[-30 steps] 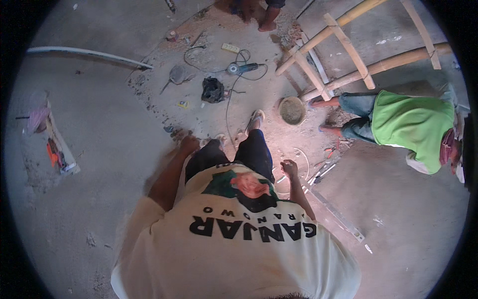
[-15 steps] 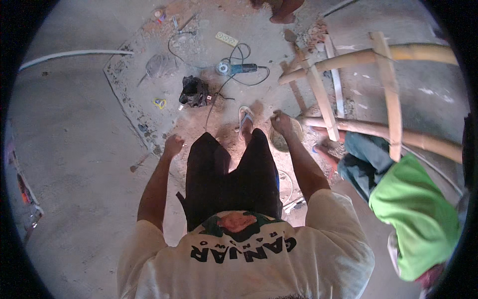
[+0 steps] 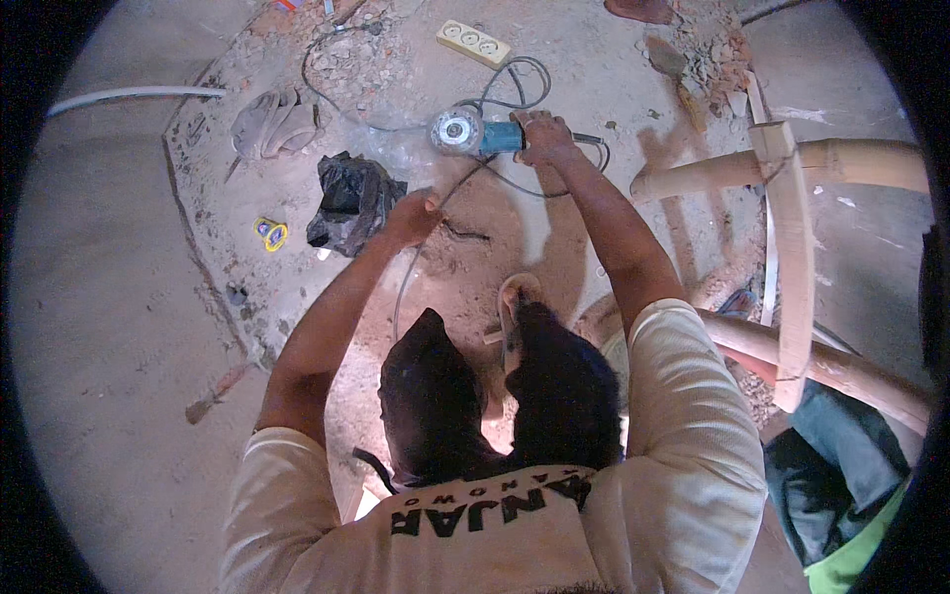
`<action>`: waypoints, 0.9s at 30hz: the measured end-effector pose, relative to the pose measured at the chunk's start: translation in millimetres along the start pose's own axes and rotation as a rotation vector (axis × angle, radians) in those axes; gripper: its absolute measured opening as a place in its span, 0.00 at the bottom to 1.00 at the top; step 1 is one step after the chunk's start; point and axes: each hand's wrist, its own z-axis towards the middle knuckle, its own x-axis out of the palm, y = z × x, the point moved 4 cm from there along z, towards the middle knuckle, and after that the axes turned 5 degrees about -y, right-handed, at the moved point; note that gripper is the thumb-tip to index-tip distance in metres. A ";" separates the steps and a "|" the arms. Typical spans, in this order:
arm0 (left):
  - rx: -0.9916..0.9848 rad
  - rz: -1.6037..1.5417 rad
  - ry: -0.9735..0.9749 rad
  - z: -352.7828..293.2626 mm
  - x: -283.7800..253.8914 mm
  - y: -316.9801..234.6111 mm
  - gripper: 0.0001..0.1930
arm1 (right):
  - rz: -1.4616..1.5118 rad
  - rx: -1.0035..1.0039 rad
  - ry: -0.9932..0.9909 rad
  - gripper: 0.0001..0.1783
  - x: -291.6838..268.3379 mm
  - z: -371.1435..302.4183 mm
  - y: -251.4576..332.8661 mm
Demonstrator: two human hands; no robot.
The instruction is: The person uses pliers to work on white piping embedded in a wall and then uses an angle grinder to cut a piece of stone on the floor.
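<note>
An angle grinder [image 3: 500,137] with a teal body and a round disc at its left end lies on the dusty floor. My right hand [image 3: 545,139] is wrapped round the rear part of its body. Its dark cable [image 3: 534,87] loops about it. My left hand [image 3: 416,217] has its fingers loosely curled in, with nothing seen in them. It is just right of a crumpled black plastic bag [image 3: 344,203], beside a thin dark cord that runs down toward my knees.
Beyond the grinder lies a pale power strip [image 3: 473,43]. A grey cloth-like heap [image 3: 275,124] and a yellow-rimmed roll [image 3: 270,235] lie to the left. Bamboo poles [image 3: 841,163] with wooden slats [image 3: 789,257] stand at right, near another person's dark trousers [image 3: 831,485]. Rubble [image 3: 708,49] lies far right.
I have bent forward. My right hand has gone from beside a bucket to the grinder and taken hold of it. My left hand has moved forward from beside my knee to near the black bag.
</note>
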 end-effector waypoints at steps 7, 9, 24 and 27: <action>0.443 0.402 -0.530 13.6 77.6 52.1 0.20 | 0.074 0.091 0.047 0.40 9.5 -24.4 25.1; 0.203 0.325 -0.355 23.6 80.4 38.1 0.18 | 0.199 0.152 -0.061 0.39 -0.5 -41.3 13.3; -0.217 -0.238 -1.040 -364.1 -211.9 -36.3 0.14 | 1.201 0.112 -0.591 0.18 -221.4 -101.9 92.3; 0.140 -0.600 -1.264 -536.9 -268.6 -11.3 0.14 | 1.348 0.103 -0.512 0.19 -226.4 -90.7 94.4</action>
